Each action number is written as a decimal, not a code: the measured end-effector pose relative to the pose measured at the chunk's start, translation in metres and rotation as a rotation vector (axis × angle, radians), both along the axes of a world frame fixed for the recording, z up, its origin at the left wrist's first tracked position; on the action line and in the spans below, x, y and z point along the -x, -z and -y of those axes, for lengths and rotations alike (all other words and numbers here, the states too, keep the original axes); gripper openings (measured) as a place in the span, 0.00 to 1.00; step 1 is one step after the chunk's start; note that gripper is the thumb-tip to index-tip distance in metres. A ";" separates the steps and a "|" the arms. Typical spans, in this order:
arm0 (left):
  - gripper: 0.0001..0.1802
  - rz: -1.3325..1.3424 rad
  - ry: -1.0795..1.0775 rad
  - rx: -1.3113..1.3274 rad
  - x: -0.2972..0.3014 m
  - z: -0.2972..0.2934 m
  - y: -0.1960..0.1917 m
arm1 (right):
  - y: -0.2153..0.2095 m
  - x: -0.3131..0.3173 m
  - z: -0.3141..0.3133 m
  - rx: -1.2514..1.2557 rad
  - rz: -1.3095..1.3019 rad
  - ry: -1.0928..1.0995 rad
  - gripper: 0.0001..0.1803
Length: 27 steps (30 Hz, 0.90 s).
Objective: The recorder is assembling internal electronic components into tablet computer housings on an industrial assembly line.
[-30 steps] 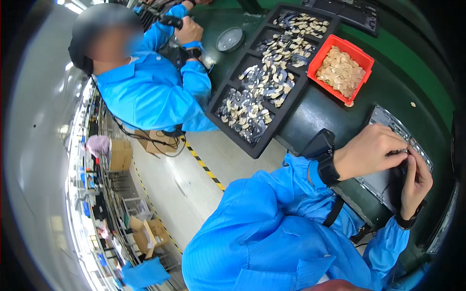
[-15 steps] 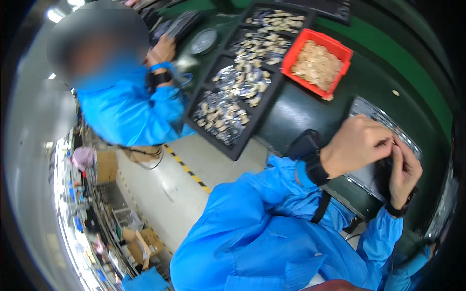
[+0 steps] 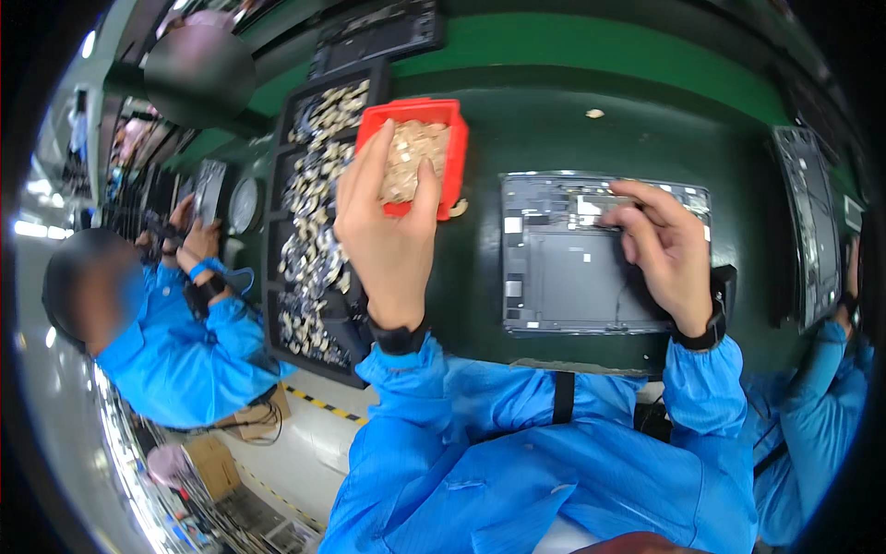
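Note:
My left hand (image 3: 388, 235) hovers over a red plastic bin (image 3: 459, 152), thumb and forefinger spread apart with nothing seen between them. Small flat beige pieces (image 3: 420, 148) fill the bin, partly covered by my fingers. My right hand (image 3: 666, 263) is over the upper part of a dark grey laptop-like casing (image 3: 572, 286). Its fingers curl toward the thumb by a silvery strip (image 3: 591, 210); whatever they grip is too small to make out. The casing lies flat on the dark green bench (image 3: 544, 125) in front of me.
Left of the bin, a black compartment tray (image 3: 273, 268) holds many beige and shiny dark bits. Further casings stand at right (image 3: 808, 226) and lie at the far left (image 3: 378, 37). One loose beige piece (image 3: 594, 114) rests on the bench. A blue-sleeved co-worker (image 3: 189, 355) works at left.
My hands were together over the casing, fingertips meeting; they have parted. The left moved out over the red bin and its fingers spread, while the right stayed at the casing. The view turned rightward.

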<state>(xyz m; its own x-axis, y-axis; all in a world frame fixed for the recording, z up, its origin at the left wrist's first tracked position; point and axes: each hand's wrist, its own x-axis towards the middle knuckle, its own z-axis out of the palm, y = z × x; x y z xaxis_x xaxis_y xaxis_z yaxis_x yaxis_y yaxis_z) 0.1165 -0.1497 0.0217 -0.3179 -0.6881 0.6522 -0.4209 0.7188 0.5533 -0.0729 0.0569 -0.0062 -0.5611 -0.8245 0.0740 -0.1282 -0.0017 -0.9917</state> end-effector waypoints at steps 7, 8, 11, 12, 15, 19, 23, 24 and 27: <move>0.19 0.163 0.671 0.168 0.040 -0.067 0.012 | 0.010 0.001 -0.001 0.011 -0.088 -0.069 0.14; 0.19 0.141 0.689 0.149 0.045 -0.072 0.016 | 0.010 0.002 -0.001 0.031 -0.191 -0.098 0.13; 0.19 0.125 0.703 0.122 0.048 -0.071 0.020 | 0.004 0.001 -0.002 0.000 -0.251 -0.098 0.13; 0.19 0.102 0.706 0.123 0.048 -0.069 0.021 | 0.004 0.000 -0.001 0.020 -0.244 -0.088 0.13; 0.19 0.100 0.657 0.112 0.045 -0.065 0.025 | 0.006 0.002 -0.001 0.031 -0.332 -0.127 0.12; 0.20 0.143 0.652 0.109 0.044 -0.064 0.019 | 0.000 0.003 -0.002 0.067 -0.451 -0.136 0.11; 0.19 0.096 0.598 0.122 0.046 -0.066 0.017 | -0.002 0.001 -0.003 0.031 -0.393 -0.141 0.11; 0.18 0.057 0.585 0.114 0.046 -0.066 0.017 | -0.002 0.001 -0.003 0.026 -0.382 -0.135 0.10; 0.16 0.053 0.609 0.104 0.046 -0.063 0.020 | 0.000 -0.001 -0.002 0.055 -0.379 -0.114 0.10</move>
<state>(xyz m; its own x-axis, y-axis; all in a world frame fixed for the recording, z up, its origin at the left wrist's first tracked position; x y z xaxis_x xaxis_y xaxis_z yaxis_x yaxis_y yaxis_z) 0.0704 -0.0866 0.0015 -0.6675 -0.3061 0.6788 0.0573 0.8878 0.4567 -0.0720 0.0591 -0.0060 -0.3909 -0.8688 0.3040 -0.4814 -0.0885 -0.8720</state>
